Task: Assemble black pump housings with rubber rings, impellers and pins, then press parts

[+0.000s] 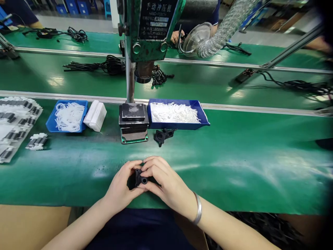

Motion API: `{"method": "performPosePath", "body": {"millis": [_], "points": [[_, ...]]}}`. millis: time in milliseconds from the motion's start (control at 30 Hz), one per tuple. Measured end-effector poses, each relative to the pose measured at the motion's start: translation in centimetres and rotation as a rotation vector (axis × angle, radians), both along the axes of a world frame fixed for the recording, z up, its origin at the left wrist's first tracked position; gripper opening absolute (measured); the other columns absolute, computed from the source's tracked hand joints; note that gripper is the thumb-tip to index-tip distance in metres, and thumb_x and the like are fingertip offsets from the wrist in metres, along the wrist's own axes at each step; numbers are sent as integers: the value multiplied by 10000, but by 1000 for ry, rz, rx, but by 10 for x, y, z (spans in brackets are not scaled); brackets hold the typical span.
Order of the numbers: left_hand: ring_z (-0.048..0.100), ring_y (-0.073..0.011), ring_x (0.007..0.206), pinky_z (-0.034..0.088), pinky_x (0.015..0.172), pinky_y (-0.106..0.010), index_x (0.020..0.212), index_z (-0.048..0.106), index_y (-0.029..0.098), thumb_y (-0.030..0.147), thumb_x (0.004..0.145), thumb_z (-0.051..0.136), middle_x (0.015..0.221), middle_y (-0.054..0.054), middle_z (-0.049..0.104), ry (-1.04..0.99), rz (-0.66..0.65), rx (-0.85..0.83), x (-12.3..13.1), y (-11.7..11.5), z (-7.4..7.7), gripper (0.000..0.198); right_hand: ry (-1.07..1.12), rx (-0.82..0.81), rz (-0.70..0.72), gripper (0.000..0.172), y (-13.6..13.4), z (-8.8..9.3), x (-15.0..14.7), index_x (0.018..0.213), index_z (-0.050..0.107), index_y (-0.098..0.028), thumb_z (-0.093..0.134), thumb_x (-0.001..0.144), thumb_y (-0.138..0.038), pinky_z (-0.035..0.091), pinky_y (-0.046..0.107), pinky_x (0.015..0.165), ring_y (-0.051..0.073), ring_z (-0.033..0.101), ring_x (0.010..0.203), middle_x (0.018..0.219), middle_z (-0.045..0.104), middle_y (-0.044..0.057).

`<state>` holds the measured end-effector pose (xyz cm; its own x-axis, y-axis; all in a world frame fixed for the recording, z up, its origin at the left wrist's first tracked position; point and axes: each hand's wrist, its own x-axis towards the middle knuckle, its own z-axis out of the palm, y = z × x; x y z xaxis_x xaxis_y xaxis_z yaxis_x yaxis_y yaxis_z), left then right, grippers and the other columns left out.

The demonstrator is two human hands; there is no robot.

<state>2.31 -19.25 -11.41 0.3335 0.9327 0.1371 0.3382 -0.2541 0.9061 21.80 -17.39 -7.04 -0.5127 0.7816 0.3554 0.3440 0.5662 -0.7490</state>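
Note:
Both of my hands meet at the near edge of the green bench, gripping one small black plastic part with a round hole. My left hand wraps it from the left. My right hand pinches it from the right, a silver bangle on that wrist. A second black part lies loose on the mat farther out, in front of a blue tray of white strips. The hand press stands behind, its black die block beside that tray.
A blue bin of white rings and white blocks sit left of the press. Rows of black-and-white parts cover the far left. Black cables lie on the conveyor. Another person's hand shows behind the press, near a flexible duct.

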Motion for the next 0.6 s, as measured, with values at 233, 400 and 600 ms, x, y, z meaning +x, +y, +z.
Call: {"method": "performPosePath", "body": {"millis": [233, 400, 600], "points": [[640, -231, 1109, 567, 959, -403, 1340, 458, 307, 315, 858, 718, 1232, -61, 628, 67, -104, 55, -11, 4, 7, 547, 12, -67, 26, 183, 1, -6, 0, 1001, 555, -219, 687, 894, -286, 513, 413, 953, 202, 586, 1025, 1012, 616, 54], [644, -216, 1076, 565, 943, -368, 1283, 502, 289, 255, 834, 737, 1175, -52, 645, 68, -85, 72, -7, 2, 3, 507, 46, -68, -6, 139, -4, -13, -3, 1005, 558, -231, 649, 924, -298, 526, 372, 905, 197, 593, 1028, 1030, 619, 52], [653, -207, 1018, 574, 871, -323, 1229, 554, 271, 230, 832, 738, 1103, -56, 663, 74, -68, 288, -14, 20, 39, 439, -39, 102, 8, 330, 24, 27, 17, 1162, 553, -236, 617, 923, -455, 523, 403, 985, 225, 571, 1164, 1216, 592, 102]]}}
